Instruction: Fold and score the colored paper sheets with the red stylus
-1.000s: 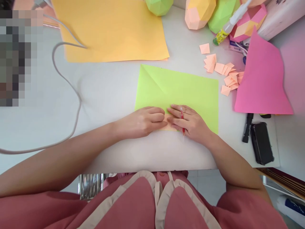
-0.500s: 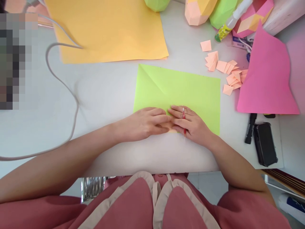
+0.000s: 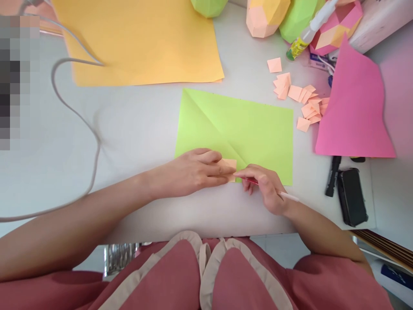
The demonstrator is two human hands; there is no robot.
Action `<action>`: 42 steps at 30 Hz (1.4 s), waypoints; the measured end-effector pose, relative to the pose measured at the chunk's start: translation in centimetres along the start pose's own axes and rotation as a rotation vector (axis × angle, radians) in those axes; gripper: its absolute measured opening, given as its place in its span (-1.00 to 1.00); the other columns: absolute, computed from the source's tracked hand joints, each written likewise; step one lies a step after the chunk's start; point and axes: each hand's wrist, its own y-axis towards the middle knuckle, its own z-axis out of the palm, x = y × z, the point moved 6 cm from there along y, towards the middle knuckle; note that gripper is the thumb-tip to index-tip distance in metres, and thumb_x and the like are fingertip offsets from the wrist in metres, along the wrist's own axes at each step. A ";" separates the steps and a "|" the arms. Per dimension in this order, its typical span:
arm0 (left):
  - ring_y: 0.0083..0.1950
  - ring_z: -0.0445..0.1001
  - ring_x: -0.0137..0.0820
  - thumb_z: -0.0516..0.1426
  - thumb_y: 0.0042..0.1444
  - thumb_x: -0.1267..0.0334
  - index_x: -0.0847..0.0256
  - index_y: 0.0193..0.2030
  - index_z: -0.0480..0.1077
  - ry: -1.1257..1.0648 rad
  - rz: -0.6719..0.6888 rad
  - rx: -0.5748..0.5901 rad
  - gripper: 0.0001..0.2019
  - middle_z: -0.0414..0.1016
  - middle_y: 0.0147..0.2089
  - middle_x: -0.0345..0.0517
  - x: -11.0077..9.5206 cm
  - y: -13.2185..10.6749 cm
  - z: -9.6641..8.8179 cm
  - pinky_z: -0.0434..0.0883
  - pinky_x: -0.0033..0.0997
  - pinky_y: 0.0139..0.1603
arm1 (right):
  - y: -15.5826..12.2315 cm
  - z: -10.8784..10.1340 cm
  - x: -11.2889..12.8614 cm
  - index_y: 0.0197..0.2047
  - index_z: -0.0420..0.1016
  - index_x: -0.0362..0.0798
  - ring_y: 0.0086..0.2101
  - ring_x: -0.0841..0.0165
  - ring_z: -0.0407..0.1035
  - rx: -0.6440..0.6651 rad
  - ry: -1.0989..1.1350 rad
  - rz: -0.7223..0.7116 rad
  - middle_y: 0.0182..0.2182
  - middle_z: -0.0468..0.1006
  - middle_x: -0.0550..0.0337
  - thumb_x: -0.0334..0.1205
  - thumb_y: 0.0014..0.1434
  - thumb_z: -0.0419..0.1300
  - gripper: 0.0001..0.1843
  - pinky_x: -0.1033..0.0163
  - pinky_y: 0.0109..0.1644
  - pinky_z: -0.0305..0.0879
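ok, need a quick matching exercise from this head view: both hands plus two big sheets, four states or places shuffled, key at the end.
1. left hand
2. right hand
3. green sheet
4. orange sheet

a. crossed by a grey cable near its left side
b. holding a slim red-and-white tool
c. lying partly under both hands
d. fingers extended over a small peach paper

Pairs: 1-d, 2-b, 3-c, 4-a
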 end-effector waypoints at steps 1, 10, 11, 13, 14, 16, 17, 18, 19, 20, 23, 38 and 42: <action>-0.07 0.34 -0.37 -0.15 0.39 0.38 0.08 0.06 0.40 0.004 -0.002 0.009 -0.66 0.47 0.14 -0.26 0.0 0.0 0.0 0.29 -0.28 0.02 | 0.1 0.0 0.1 -0.08 0.50 -0.05 -0.46 0.42 0.35 -0.016 -0.044 -0.038 -0.47 0.43 0.19 -0.04 0.40 -0.17 -0.54 0.27 -0.41 0.36; -0.06 0.33 -0.36 -0.10 0.37 0.40 0.12 0.09 0.37 0.099 0.004 -0.025 -0.70 0.44 0.19 -0.28 -0.7 0.2 0.0 0.29 -0.28 0.00 | -0.4 0.2 0.5 -0.43 0.32 -0.01 -0.54 0.48 0.34 -0.150 -0.312 -0.080 -0.53 0.47 0.28 -0.42 0.09 0.15 -0.87 0.37 -0.50 0.21; -0.06 0.33 -0.36 -0.10 0.37 0.41 0.12 0.09 0.36 0.113 0.002 -0.022 -0.70 0.44 0.19 -0.28 -0.7 0.2 0.1 0.29 -0.28 -0.01 | -0.4 0.3 0.4 -0.45 0.30 -0.01 -0.54 0.48 0.34 -0.150 -0.329 -0.062 -0.55 0.47 0.29 -0.41 0.08 0.15 -0.85 0.37 -0.50 0.22; -0.05 0.33 -0.35 -0.08 0.36 0.41 0.12 0.11 0.35 0.124 0.000 -0.015 -0.70 0.43 0.19 -0.26 -0.7 0.2 0.2 0.30 -0.27 -0.02 | -0.4 0.4 0.2 -0.47 0.27 0.00 -0.54 0.49 0.35 -0.148 -0.350 -0.028 -0.56 0.47 0.31 -0.39 0.07 0.15 -0.84 0.37 -0.49 0.22; -0.05 0.33 -0.35 -0.08 0.36 0.41 0.12 0.11 0.35 0.124 -0.002 -0.013 -0.70 0.43 0.19 -0.24 -0.7 0.2 0.3 0.30 -0.27 -0.02 | -0.4 0.4 0.1 -0.48 0.27 0.00 -0.54 0.48 0.36 -0.149 -0.355 -0.020 -0.56 0.48 0.31 -0.38 0.07 0.15 -0.84 0.37 -0.49 0.23; -0.04 0.34 -0.35 -0.06 0.35 0.41 0.10 0.11 0.35 0.109 -0.008 -0.013 -0.71 0.43 0.19 -0.23 -0.7 0.2 0.4 0.29 -0.28 -0.02 | -0.3 0.4 0.0 -0.48 0.27 0.00 -0.54 0.48 0.36 -0.150 -0.361 -0.015 -0.55 0.48 0.30 -0.37 0.07 0.15 -0.85 0.37 -0.49 0.23; -0.04 0.34 -0.36 -0.05 0.35 0.41 0.09 0.10 0.35 0.096 -0.013 -0.014 -0.71 0.43 0.19 -0.23 -0.7 0.2 0.4 0.29 -0.29 -0.03 | -0.3 0.4 0.0 -0.48 0.27 0.00 -0.54 0.48 0.36 -0.150 -0.361 -0.015 -0.54 0.49 0.30 -0.37 0.07 0.15 -0.85 0.37 -0.48 0.23; -0.05 0.35 -0.37 -0.04 0.34 0.41 0.07 0.10 0.35 0.081 -0.018 -0.017 -0.71 0.43 0.18 -0.23 -0.7 0.2 0.3 0.28 -0.30 -0.03 | -0.3 0.4 0.0 -0.48 0.27 0.00 -0.54 0.48 0.37 -0.149 -0.361 -0.015 -0.54 0.49 0.29 -0.36 0.07 0.15 -0.85 0.37 -0.48 0.24; -0.05 0.35 -0.38 -0.04 0.34 0.42 0.06 0.09 0.35 0.064 -0.024 -0.023 -0.71 0.43 0.18 -0.23 -0.7 0.2 0.3 0.28 -0.31 -0.03 | -0.3 0.4 0.0 -0.48 0.27 0.00 -0.54 0.48 0.37 -0.145 -0.362 -0.014 -0.54 0.49 0.29 -0.36 0.07 0.15 -0.85 0.37 -0.48 0.24; -0.05 0.36 -0.39 -0.04 0.34 0.42 0.05 0.08 0.36 0.050 -0.028 -0.029 -0.71 0.44 0.17 -0.23 -0.7 0.2 0.2 0.27 -0.32 -0.03 | -0.3 0.4 0.0 -0.48 0.27 0.00 -0.53 0.47 0.37 -0.141 -0.362 -0.012 -0.54 0.49 0.29 -0.35 0.07 0.14 -0.85 0.36 -0.48 0.24; -0.06 0.36 -0.39 -0.04 0.34 0.42 0.05 0.08 0.36 0.042 -0.025 -0.042 -0.71 0.45 0.16 -0.23 -0.7 0.2 0.1 0.27 -0.32 -0.03 | -0.2 0.5 0.0 -0.48 0.27 0.00 -0.54 0.47 0.37 -0.133 -0.358 -0.012 -0.55 0.49 0.29 -0.36 0.07 0.14 -0.85 0.37 -0.48 0.23; -0.05 0.35 -0.37 -0.09 0.35 0.42 0.06 0.08 0.37 0.068 -0.003 -0.039 -0.69 0.45 0.16 -0.23 -0.7 0.3 0.1 0.27 -0.31 -0.02 | -0.2 0.6 -0.2 -0.50 0.23 0.00 -0.55 0.50 0.32 -0.106 -0.351 0.035 -0.53 0.48 0.30 -0.37 0.04 0.12 -0.84 0.37 -0.48 0.20; -0.04 0.33 -0.35 -0.12 0.37 0.41 0.08 0.08 0.37 0.101 0.000 -0.024 -0.67 0.44 0.18 -0.28 -0.8 0.2 0.2 0.27 -0.29 -0.01 | -0.1 0.6 -0.1 -0.50 0.23 0.00 -0.55 0.51 0.31 -0.104 -0.346 0.029 -0.53 0.47 0.31 -0.38 0.04 0.12 -0.85 0.38 -0.49 0.20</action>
